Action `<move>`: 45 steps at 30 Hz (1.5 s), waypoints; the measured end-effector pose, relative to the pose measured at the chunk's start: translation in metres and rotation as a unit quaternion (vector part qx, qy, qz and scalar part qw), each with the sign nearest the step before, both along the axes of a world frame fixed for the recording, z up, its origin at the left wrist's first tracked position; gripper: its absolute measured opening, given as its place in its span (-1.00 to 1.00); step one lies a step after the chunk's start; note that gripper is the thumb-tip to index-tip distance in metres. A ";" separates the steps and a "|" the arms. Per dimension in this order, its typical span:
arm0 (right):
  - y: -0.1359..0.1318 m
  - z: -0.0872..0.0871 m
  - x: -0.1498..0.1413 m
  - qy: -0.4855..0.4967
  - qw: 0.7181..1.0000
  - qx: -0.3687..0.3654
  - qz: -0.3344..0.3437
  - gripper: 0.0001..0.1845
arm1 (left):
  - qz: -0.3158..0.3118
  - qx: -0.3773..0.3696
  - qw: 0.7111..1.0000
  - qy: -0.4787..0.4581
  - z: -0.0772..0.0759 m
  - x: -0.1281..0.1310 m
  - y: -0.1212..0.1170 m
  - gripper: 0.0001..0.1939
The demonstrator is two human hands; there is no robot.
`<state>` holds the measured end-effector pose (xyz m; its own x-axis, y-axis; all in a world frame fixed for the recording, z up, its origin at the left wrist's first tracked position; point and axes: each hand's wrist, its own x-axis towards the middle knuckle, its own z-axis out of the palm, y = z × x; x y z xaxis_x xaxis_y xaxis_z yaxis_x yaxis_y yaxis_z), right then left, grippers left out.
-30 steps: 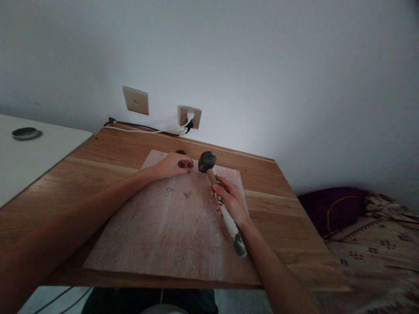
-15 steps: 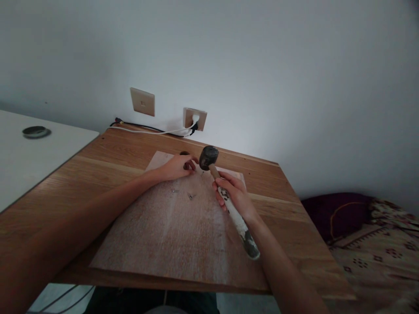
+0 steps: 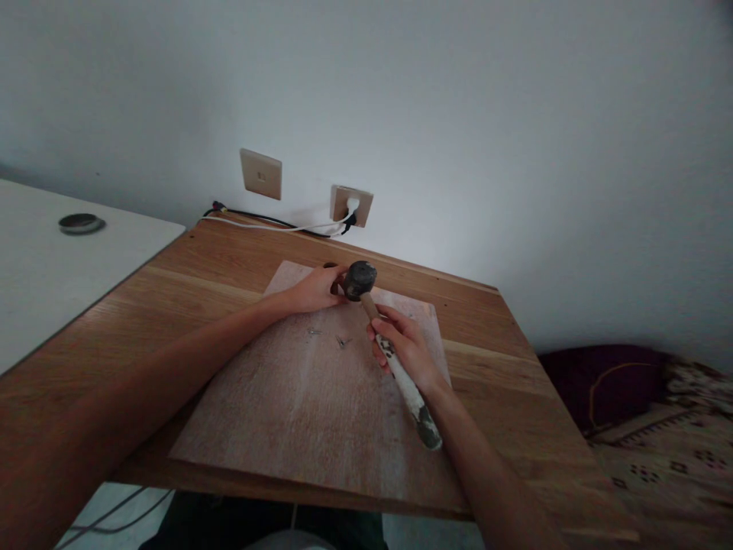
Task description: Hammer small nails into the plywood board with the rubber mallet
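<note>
My right hand [image 3: 404, 344] is wrapped around the upper handle of a mallet [image 3: 409, 393] with a black, barrel-shaped head and a worn, white-painted wooden handle. The mallet's head is close beside the fingertips of my left hand [image 3: 318, 290] and hides part of them. My left hand's fingers are curled together near the far edge of a thin wooden board [image 3: 303, 412]; whatever they pinch is out of sight. A dark round object [image 3: 330, 265] shows just behind that hand. Nearer to me, a few small metal nails [image 3: 342, 342] lie loose on the board.
The board rests on a wooden table [image 3: 486, 382] against a white wall. White and black cables [image 3: 263, 224] run along the back to a wall socket [image 3: 351, 206]. At left stands a white surface [image 3: 34, 267] with a round grommet [image 3: 80, 223]. Patterned fabric [image 3: 676, 466] lies at right.
The mallet's head has come down and left to my left hand's fingertips, covering them partly. The camera view has shifted slightly. My left hand stays in about the same place on the board.
</note>
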<state>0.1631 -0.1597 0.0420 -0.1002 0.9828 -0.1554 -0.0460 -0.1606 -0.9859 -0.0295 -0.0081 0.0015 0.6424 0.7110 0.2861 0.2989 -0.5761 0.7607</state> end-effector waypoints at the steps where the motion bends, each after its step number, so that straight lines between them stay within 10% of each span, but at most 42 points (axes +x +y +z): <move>1: 0.000 -0.001 0.001 -0.002 1.000 -0.004 0.004 -0.50 | -0.001 -0.001 1.000 -0.004 -0.001 0.000 0.000 -0.57; 20: -0.002 -0.005 0.005 0.002 1.000 -0.013 -0.002 -0.48 | 0.014 -0.019 1.000 0.003 -0.004 -0.002 0.003 -0.43; 31: -0.004 0.006 0.013 0.086 0.995 0.025 -0.030 -0.61 | 0.011 0.018 0.996 0.087 0.017 -0.007 -0.002 -0.76; 37: 0.003 0.005 0.026 0.072 0.995 -0.057 0.025 -0.61 | -0.172 0.063 0.951 0.249 0.056 -0.005 -0.041 -0.77; 45: -0.002 0.001 0.021 0.093 0.995 -0.010 0.017 -0.64 | -0.178 0.159 0.919 0.315 0.054 0.006 -0.069 -0.88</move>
